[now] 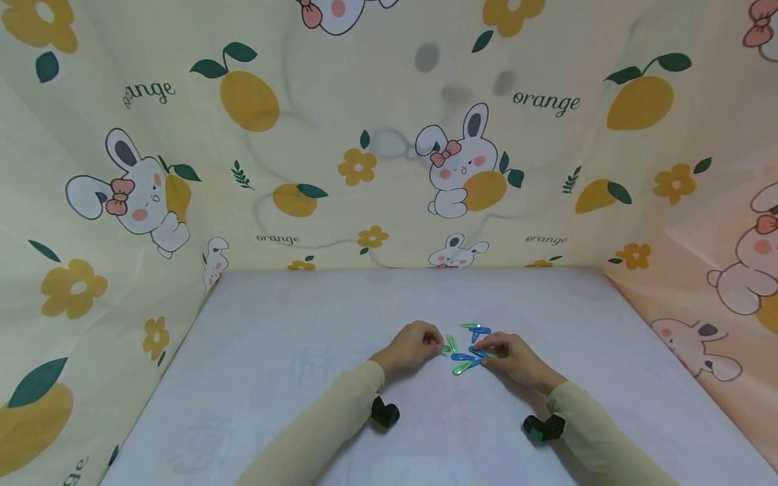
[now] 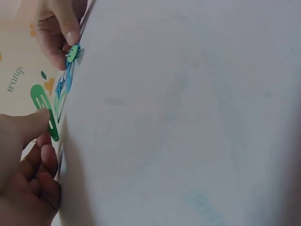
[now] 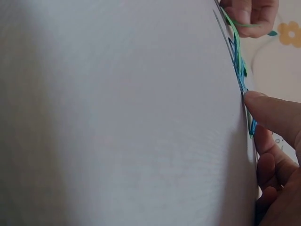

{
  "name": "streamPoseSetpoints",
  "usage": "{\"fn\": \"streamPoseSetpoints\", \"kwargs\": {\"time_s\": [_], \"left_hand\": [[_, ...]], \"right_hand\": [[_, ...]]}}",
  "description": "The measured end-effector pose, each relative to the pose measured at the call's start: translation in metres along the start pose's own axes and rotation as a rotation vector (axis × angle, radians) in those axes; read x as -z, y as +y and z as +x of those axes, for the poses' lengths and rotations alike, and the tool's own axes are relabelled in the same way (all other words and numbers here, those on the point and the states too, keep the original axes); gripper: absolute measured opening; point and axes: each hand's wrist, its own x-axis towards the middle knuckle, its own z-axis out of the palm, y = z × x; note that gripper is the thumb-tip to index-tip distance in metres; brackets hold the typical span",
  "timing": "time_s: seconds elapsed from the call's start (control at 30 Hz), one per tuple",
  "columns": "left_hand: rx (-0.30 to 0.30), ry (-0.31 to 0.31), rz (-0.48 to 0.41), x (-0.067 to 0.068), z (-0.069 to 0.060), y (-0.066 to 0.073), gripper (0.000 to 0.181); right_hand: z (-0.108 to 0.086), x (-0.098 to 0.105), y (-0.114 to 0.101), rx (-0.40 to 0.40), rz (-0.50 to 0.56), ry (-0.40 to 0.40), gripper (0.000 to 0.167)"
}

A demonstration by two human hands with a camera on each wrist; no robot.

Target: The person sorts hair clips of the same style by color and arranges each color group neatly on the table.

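My left hand (image 1: 413,347) pinches a green snap hair clip (image 2: 43,106) between thumb and fingers, at the left side of a small pile. In the left wrist view the clip stands tilted, its slotted face showing. From the right, my right hand (image 1: 516,361) has its thumb and fingertips around a blue hair clip (image 1: 479,352) in the pile. Close by lie another blue clip (image 1: 463,357), a green clip (image 1: 462,368) and an upright-lying green clip (image 1: 452,343). The right fingertips partly hide the clips under them.
Farther back on the white table (image 1: 292,405) lie a green clip (image 1: 470,325) and blue clips (image 1: 481,331). A patterned cloth (image 1: 389,135) walls the table at the back and sides. Black wrist devices (image 1: 385,412) sit at both sleeves.
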Motion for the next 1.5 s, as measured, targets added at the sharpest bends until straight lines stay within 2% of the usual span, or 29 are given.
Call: {"fn": "streamPoseSetpoints", "kwargs": {"time_s": [0.17, 0.33, 0.43, 0.53, 0.73, 0.9, 1.03, 1.2, 1.5], "left_hand": [[-0.001, 0.038, -0.074, 0.003, 0.002, -0.005, 0.006], [0.046, 0.085, -0.124, 0.006, 0.0, -0.004, 0.005], [0.062, 0.076, -0.171, 0.008, -0.003, -0.003, 0.006], [0.07, 0.051, -0.255, 0.012, -0.006, -0.003, 0.007], [0.052, 0.044, -0.372, 0.019, -0.016, -0.002, 0.006], [0.054, 0.067, -0.388, 0.025, -0.025, -0.006, 0.009], [0.023, 0.118, -0.372, 0.029, -0.03, -0.013, 0.011], [-0.008, 0.165, -0.441, 0.039, -0.033, -0.022, 0.013], [0.047, 0.218, -0.507, 0.059, -0.04, -0.026, 0.013]], "right_hand": [[0.002, 0.0, 0.001, 0.003, -0.013, -0.006, 0.025], [0.003, 0.0, -0.001, -0.008, -0.012, -0.006, 0.025], [0.002, 0.0, -0.002, -0.006, -0.002, -0.011, 0.025], [0.002, 0.0, -0.002, -0.012, -0.001, -0.009, 0.025], [0.002, 0.0, -0.001, -0.031, 0.003, 0.001, 0.026], [0.001, -0.001, 0.0, -0.024, 0.002, -0.002, 0.026], [-0.001, -0.001, -0.002, -0.026, -0.011, -0.003, 0.027], [-0.002, -0.001, -0.006, -0.042, -0.006, -0.001, 0.028], [-0.001, -0.002, -0.006, -0.048, -0.014, 0.002, 0.028]]}}
